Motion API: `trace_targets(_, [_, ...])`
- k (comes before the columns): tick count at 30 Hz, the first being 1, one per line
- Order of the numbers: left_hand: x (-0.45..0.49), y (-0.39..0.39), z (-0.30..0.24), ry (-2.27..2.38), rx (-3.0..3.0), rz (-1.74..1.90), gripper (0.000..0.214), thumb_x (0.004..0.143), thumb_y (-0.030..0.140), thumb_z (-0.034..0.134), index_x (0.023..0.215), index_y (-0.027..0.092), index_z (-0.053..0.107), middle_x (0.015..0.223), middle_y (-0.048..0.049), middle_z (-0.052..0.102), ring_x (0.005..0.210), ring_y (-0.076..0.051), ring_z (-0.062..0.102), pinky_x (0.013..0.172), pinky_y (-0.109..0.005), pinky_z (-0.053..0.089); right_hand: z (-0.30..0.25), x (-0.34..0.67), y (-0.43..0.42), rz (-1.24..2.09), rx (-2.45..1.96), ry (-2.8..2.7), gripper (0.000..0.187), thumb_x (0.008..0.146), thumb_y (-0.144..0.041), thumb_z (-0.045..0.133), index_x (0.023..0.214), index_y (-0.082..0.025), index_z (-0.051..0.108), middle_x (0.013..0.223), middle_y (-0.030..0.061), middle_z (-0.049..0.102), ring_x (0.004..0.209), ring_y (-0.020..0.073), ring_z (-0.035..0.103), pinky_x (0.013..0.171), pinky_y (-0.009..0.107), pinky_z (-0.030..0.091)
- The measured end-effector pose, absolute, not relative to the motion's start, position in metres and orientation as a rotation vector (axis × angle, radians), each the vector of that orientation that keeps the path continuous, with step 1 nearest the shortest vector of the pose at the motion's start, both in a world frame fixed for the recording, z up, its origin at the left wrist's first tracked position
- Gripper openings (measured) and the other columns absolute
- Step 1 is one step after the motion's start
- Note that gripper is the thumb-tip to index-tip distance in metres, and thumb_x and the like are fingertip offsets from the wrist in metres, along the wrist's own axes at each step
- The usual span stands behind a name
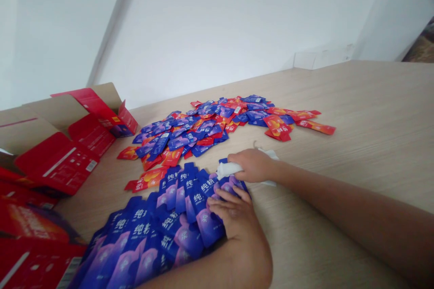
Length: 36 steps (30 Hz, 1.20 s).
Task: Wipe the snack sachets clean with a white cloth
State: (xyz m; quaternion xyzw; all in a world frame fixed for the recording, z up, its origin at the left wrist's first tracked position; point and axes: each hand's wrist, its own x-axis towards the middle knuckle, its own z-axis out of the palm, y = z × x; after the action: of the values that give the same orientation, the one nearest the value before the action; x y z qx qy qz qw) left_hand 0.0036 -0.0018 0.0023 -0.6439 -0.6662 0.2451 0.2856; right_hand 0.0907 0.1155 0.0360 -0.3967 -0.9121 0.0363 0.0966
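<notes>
Blue sachets (166, 223), overlapped on worktop (366, 144), lie beneath left hand (233, 210), fingers (226, 195) spread flat, presumably steadying them; right hand (254, 165) clutches white cloth (227, 170).

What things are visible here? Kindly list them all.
Table: one, light wood, underneath
Wall: count unclear, white, behind
Box-like object: one, white, by wall
Unclear shape: one, dark brown, right edge
Red cartons: several, red with tan insides, left
Blue packets: many, blue-purple, overlapping in foreground
Loose blue sachets: many, blue-purple, mid-table pile
Loose red sachets: many, red-orange, in and around pile
White cloth: one, white, at packets' far end
Left hand: one, bare, on blue packets
Right hand: one, bare, gripping white cloth
Forearms: two, bare, below hands
</notes>
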Motion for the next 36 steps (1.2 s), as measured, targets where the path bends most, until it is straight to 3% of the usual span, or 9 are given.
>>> trace_targets(11, [0.002,0.000,0.011,-1.821,-1.758,0.692,0.050,0.084,0.005,0.035,0.132,0.019,0.043,0.123,-0.0216,0.055,0.098,-0.034,0.060,0.080,-0.053,0.048,0.035,0.087,0.114,0.155,-1.186,-2.724,0.035,0.076,-0.036,0.055,0.108,-0.022,0.054,0.099,0.0071,0.066,0.089,0.0249,0.060,0.068,0.029,0.038])
trace_targets(16, [0.003,0.005,-0.007,-1.839,-1.657,0.650,0.047,0.085,0.005,0.035,0.127,0.020,0.048,0.120,-0.0223,0.057,0.098,-0.035,0.060,0.079,-0.057,0.047,0.041,0.096,0.119,0.123,-1.245,-2.630,0.025,0.078,-0.033,0.052,0.100,-0.020,0.057,0.095,0.0074,0.066,0.087,0.0238,0.059,0.069,0.029,0.037])
trace_targets(22, [0.004,0.003,-0.010,-1.830,-1.657,0.658,0.045,0.085,0.006,0.035,0.125,0.020,0.050,0.118,-0.0251,0.057,0.099,-0.038,0.059,0.080,-0.060,0.043,0.044,0.085,0.107,0.263,-0.932,-2.732,0.026,0.076,-0.033,0.053,0.099,-0.021,0.057,0.093,0.0046,0.066,0.083,0.0213,0.059,0.068,0.028,0.036])
trace_targets(31, [0.004,0.006,-0.014,-1.851,-1.625,0.645,0.046,0.085,0.006,0.036,0.125,0.024,0.049,0.121,-0.0247,0.055,0.100,-0.037,0.058,0.079,-0.059,0.043,0.037,0.092,0.117,0.128,-1.235,-2.634,0.030,0.077,-0.032,0.053,0.104,-0.020,0.056,0.099,0.0079,0.065,0.088,0.0242,0.059,0.068,0.029,0.038])
trace_targets(36, [0.004,0.004,-0.008,-1.831,-1.659,0.683,0.046,0.085,0.006,0.033,0.126,0.021,0.049,0.119,-0.0251,0.056,0.099,-0.037,0.058,0.079,-0.060,0.044,0.046,0.084,0.106,0.230,-0.959,-2.687,0.029,0.077,-0.031,0.054,0.104,-0.021,0.056,0.096,0.0052,0.065,0.087,0.0221,0.059,0.070,0.028,0.038])
